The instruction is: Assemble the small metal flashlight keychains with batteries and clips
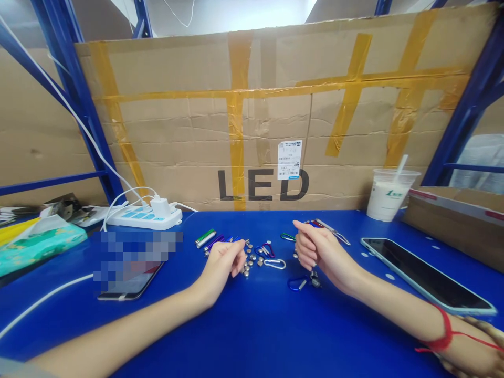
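Note:
My left hand (pixel 223 261) is curled closed just above the blue tabletop, beside a scatter of small round silver pieces (pixel 247 268). Small coloured metal tubes (pixel 205 238) lie behind it. My right hand (pixel 315 249) is also closed, thumb against curled fingers; anything inside either hand is hidden. Between the hands rest a silver carabiner (pixel 274 264) and a red-and-purple carabiner (pixel 269 250). A green carabiner (pixel 287 237) sits left of my right hand, and a blue carabiner (pixel 296 284) with small metal parts (pixel 315 280) below it. Pliers (pixel 334 231), partly covered, lie behind my right hand.
A white power strip (pixel 136 216) with plugged cables and a phone (pixel 134 286) are at left, near a teal packet (pixel 43 244). Another phone (pixel 423 273), a drink cup (pixel 389 195) and a cardboard box (pixel 457 226) stand right. A large cardboard panel (pixel 189 147) walls the back.

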A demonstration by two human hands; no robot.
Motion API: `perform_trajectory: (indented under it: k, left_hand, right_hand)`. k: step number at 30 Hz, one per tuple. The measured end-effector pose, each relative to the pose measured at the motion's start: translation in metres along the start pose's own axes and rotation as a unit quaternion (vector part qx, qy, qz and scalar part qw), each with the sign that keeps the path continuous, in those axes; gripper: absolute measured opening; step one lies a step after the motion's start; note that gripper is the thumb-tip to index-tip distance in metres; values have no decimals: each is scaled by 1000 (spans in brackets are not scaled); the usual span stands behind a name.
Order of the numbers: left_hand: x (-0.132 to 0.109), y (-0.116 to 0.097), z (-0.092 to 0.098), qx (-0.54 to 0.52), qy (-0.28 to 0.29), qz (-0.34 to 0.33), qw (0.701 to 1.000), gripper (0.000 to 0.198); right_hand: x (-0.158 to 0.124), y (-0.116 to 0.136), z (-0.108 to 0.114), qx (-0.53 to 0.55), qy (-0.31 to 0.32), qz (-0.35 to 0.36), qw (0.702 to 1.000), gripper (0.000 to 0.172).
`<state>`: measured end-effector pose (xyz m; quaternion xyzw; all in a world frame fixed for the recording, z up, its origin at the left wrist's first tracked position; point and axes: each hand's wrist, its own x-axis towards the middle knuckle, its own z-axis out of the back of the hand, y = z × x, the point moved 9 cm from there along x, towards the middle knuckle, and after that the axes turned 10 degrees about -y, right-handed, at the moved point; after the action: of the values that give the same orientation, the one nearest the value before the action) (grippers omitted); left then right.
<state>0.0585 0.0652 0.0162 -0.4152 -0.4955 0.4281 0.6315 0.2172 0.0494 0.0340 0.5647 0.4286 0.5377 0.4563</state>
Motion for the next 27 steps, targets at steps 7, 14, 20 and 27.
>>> perform_trajectory:
  k: [7, 14, 20, 27]
  left_hand:
    - [-9, -24, 3, 217, -54, -147, 964, 33]
    - [-2, -10, -4, 357, -21, -171, 918, 23]
    - [7, 5, -2, 302, 3, -146, 942, 20]
    - [8, 10, -3, 249, 9, -96, 964, 18]
  right_hand:
    - [-54, 25, -52, -334, 213, 365, 843, 42]
    - [-57, 12, -57, -450, 243, 396, 763, 38]
    - [-42, 21, -42, -463, 120, 391, 786, 41]
    - [-21, 20, -21, -456, 36, 319, 830, 45]
